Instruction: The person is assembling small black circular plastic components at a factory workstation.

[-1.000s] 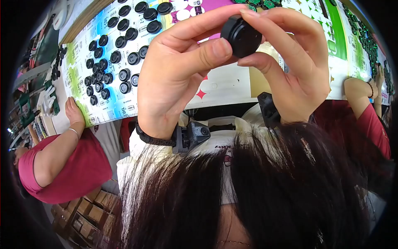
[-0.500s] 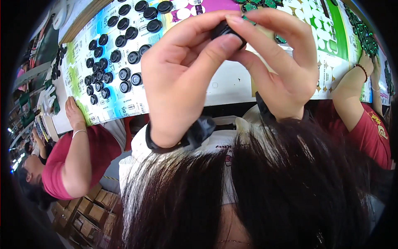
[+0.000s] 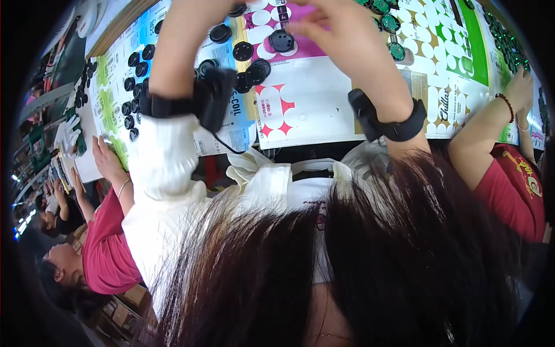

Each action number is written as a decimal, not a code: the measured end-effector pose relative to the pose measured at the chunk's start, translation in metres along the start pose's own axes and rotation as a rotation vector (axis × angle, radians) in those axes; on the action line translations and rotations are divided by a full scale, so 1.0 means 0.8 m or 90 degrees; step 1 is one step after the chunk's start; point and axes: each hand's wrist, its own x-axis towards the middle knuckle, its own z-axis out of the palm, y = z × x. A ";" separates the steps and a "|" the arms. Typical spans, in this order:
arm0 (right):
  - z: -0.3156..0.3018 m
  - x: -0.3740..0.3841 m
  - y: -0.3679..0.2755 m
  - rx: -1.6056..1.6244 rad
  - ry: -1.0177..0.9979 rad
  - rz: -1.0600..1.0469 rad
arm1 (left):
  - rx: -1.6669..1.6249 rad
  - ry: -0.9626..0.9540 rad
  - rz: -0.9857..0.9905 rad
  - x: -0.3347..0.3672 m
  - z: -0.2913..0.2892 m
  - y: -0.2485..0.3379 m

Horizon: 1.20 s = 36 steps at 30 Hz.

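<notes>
My left hand [image 3: 199, 13] reaches to the far edge of the view, its fingers mostly cut off near a black round part [image 3: 237, 9]. My right hand [image 3: 334, 26] is beside it, partly out of view. Its thumb stands apart from the index finger, and nothing shows between them. A black round disc [image 3: 281, 40] with small holes lies just below that thumb. Between my forearms are more black round parts [image 3: 258, 72], and a black flat disc [image 3: 243, 51]. Each of my wrists wears a black band.
Printed sheets [image 3: 300, 75] cover the table. Small black caps [image 3: 128, 108] stand at the left, and green round pieces [image 3: 390, 23] lie at the far right. A co-worker's hand [image 3: 108, 159] rests on the table's left edge; another co-worker's hand [image 3: 520, 87] is among green pieces at right.
Both hands have parted from the black round part they held together and moved to the far edge. Black parts now lie on the sheet between my forearms.
</notes>
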 end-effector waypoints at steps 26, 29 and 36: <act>-0.021 -0.022 -0.019 -0.322 -0.153 0.321 | 0.270 -0.160 0.181 -0.011 0.072 0.034; -0.045 -0.046 -0.050 -0.210 -0.032 0.462 | 0.403 -0.123 0.206 -0.025 0.103 0.015; -0.083 -0.107 -0.050 -0.061 0.069 0.450 | 0.369 -0.027 0.169 -0.059 0.166 0.012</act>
